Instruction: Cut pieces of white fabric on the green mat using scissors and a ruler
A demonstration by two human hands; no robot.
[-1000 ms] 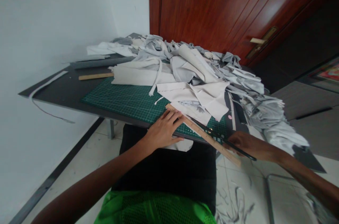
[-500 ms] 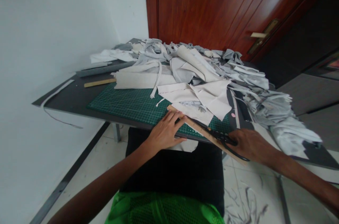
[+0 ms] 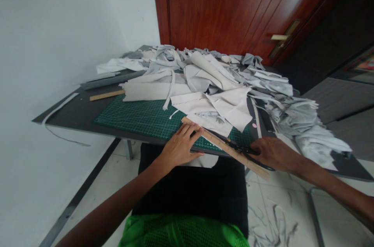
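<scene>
The right hand (image 3: 273,152) gripped black scissors (image 3: 240,149) closed around their handles, working along a wooden ruler (image 3: 232,149) (the left hand (image 3: 181,145) lay flat on it, left of the grip), the cut calling for that ruler to stay pinned.

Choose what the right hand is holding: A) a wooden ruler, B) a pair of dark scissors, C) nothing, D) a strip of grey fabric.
B: the right hand grips the dark scissors by the handles, with the blades lying along the wooden ruler.
</scene>
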